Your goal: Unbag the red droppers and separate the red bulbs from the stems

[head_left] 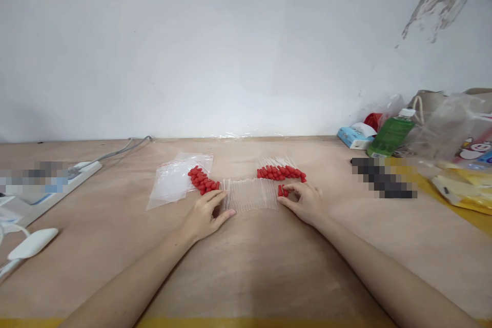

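Note:
A flat row of thin clear tubes [251,196] lies side by side on the table in front of me. At its left end is my left hand [207,216], thumb and fingers spread apart and touching the outermost tubes. My right hand [305,202] is at the right end, its thumb and index finger closed around a small red rubber bulb [285,191]. Another red bulb [280,191] lies just left of those fingertips. A loose heap of red bulbs [200,180] sits beyond my left hand. Behind the row, clear tubes fitted with red bulbs [280,171] lie together, thin ends pointing away.
Clear zip bags [169,184] lie left of the red heap. A white power strip [57,195] with cables is at far left. On the right are a tissue pack [355,136], a green bottle [392,133], plastic bags [449,128] and a blurred dark object [384,178].

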Motion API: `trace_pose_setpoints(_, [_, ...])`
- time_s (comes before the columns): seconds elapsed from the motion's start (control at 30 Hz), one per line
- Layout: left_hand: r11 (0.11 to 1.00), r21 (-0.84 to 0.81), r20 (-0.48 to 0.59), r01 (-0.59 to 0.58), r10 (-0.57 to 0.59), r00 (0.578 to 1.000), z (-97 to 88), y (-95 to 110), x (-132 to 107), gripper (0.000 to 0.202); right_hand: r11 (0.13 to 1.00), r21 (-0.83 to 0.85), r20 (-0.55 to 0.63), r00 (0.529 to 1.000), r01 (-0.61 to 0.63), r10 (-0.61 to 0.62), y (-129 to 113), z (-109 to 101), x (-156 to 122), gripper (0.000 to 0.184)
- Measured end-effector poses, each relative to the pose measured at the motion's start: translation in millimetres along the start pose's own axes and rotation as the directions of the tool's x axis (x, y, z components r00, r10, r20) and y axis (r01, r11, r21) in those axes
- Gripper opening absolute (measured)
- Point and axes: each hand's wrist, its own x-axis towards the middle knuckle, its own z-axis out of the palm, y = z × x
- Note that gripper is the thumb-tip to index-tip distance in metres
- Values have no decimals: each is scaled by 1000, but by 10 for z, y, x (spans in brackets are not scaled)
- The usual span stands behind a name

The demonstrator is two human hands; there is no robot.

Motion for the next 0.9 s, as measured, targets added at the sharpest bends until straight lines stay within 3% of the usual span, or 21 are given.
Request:
trace_pose_setpoints(0.17, [999,-42,37,6,-5,999,-17,-31,5,38,1000,12,-1,1000,15,-15,27,16,16,20])
trace_pose_setpoints(0.37, [999,-37,59,5,-3,998,-70,-109,7,28,999,34,-19,1000,18,-17,-10,-7,16,24])
trace_pose_setpoints(0.53, [997,1,95,-73,73,993,-200,-120,14,28,1000,-12,-98,995,-1,0,-44,-59,58,20])
trace_pose_setpoints(0.73, [981,-19,-55,-191,190,980,-191,11,1,26,986,-120,-80,989,118,-128,-138,-31,403,17])
trace_pose_setpoints(0.9, [966,-82,-7,-244,244,970,-108,73,-33,24,966,-216,-3,989,144,-148,-255,134,671,19])
